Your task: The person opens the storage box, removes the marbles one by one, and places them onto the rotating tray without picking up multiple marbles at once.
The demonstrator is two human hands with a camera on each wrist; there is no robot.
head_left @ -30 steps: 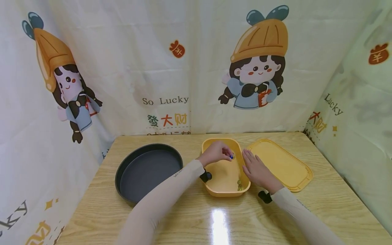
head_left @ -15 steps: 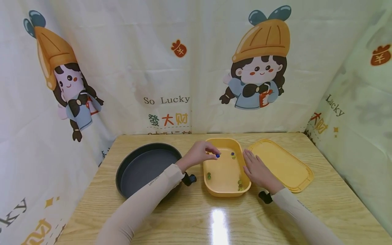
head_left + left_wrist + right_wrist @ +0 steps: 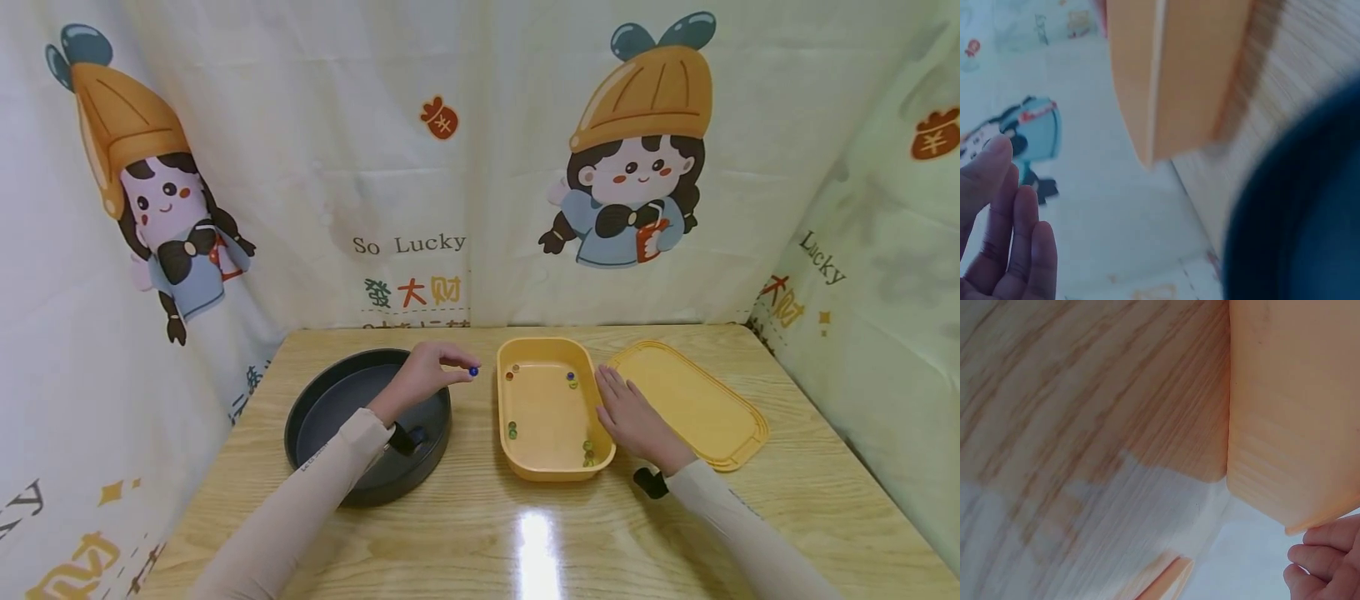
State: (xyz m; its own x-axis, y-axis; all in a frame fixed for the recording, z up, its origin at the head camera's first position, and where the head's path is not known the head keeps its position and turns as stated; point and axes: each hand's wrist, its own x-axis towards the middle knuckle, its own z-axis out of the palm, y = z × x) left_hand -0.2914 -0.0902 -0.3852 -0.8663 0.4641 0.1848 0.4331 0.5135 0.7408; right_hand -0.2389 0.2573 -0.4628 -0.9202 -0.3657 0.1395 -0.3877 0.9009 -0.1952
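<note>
My left hand pinches a blue marble between thumb and fingertips, above the right rim of the round black pan. In the left wrist view the left hand shows at the lower left, the marble hidden behind its fingers. My right hand lies with straight fingers against the right wall of the yellow box. In the right wrist view those fingers touch the box's rim. Several small marbles lie in the box: a blue one, an orange one and green ones.
A flat yellow lid lies on the wooden table to the right of the box, partly behind the right hand. Bare table separates the pan from the box. A printed curtain hangs round the back and sides.
My left hand has lifted out of the yellow box with the blue marble and moved left to over the black pan. Marbles it covered now show. The right hand stays in place.
</note>
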